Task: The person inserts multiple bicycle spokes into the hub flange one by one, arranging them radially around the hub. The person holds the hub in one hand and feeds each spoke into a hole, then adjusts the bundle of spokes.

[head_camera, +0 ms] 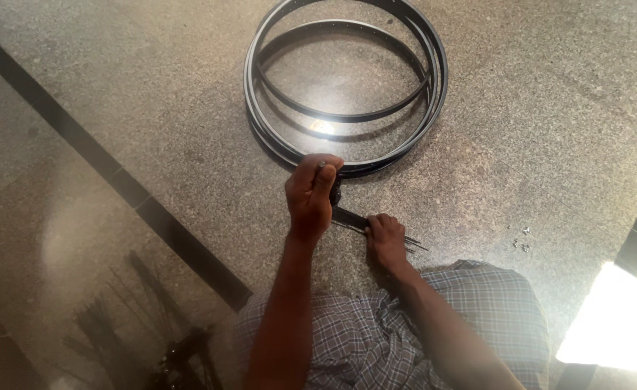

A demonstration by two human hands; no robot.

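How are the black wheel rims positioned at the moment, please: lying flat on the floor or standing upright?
Lying flat. The black wheel rims rest stacked on the stone floor, their full circles visible from above.

black rims point(347, 137) block the floor point(549, 108) ahead; bare floor lies open left and right.

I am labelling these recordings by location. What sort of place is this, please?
Probably a bicycle repair spot on a polished stone floor. Black wheel rims lie stacked there, the hands (left, right) grip thin spokes, and more spokes lie nearby.
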